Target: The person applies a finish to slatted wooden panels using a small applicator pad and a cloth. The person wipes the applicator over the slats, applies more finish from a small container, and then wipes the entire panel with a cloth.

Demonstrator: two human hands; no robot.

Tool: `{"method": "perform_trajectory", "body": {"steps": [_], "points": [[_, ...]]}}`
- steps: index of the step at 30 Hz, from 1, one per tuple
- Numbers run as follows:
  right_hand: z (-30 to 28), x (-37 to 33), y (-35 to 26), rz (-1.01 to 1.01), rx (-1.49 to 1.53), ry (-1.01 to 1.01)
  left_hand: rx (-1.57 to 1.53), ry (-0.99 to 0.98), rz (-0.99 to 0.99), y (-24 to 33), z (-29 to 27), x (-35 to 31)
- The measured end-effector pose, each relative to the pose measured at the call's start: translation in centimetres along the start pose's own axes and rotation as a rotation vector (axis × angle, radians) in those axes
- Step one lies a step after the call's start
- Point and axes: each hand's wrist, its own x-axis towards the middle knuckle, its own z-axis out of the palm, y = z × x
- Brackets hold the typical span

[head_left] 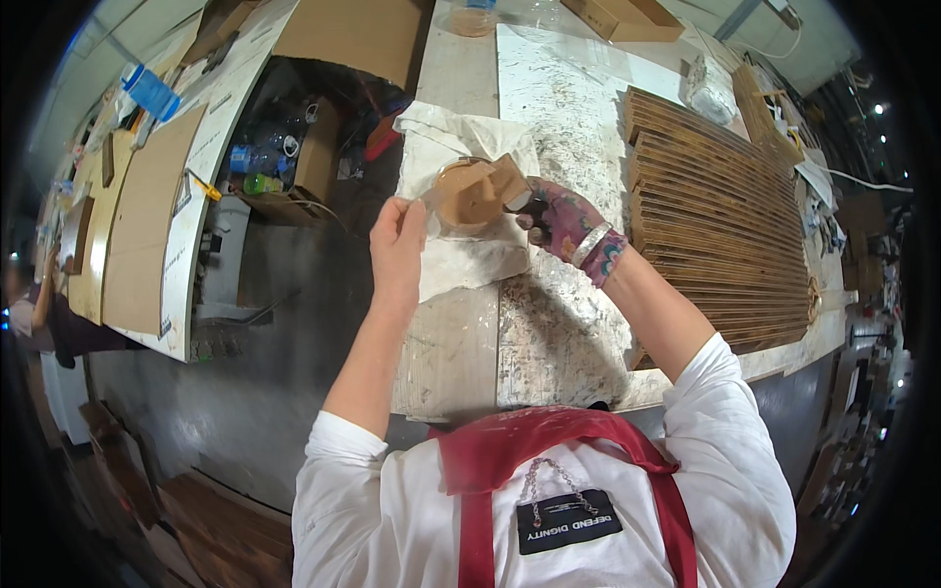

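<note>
A round clear tub of brown paste stands on a crumpled off-white cloth on the worktable. My bare left hand is closed at the tub's left rim, its thumb and fingers pinched against the translucent edge. My right hand, in a dark patterned glove with a pale band at the wrist, is closed at the tub's right side. It grips a flat scraper coated in brown paste, whose blade lies over the tub's upper right rim. The glove hides the scraper's handle.
A stack of dark brown slats lies right of my right hand. Beyond it are a plastic-wrapped bundle and a cardboard box. Across a gap on the left, another bench holds a blue bottle and a yellow-handled cutter. A person is at the far left.
</note>
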Motion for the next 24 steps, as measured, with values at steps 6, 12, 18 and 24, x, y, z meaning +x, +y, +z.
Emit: {"method": "perform_trajectory", "body": {"steps": [6, 12, 18, 24], "points": [[0.9, 0.6, 0.3, 0.024, 0.197, -0.083, -0.096, -0.022, -0.070, -1.2, 2.0, -2.1], [1.2, 0.8, 0.8, 0.042, 0.265, -0.119, -0.177, 0.037, -0.079, -2.4, 2.0, -1.4], [2.8, 0.6, 1.2, 0.043, 0.239, -0.045, -0.225, 0.036, -0.092, -3.3, 3.4, -2.4], [2.4, -0.5, 1.2, 0.060, 0.168, -0.140, -0.070, 0.101, -0.038, -3.6, 3.0, -1.2]]}}
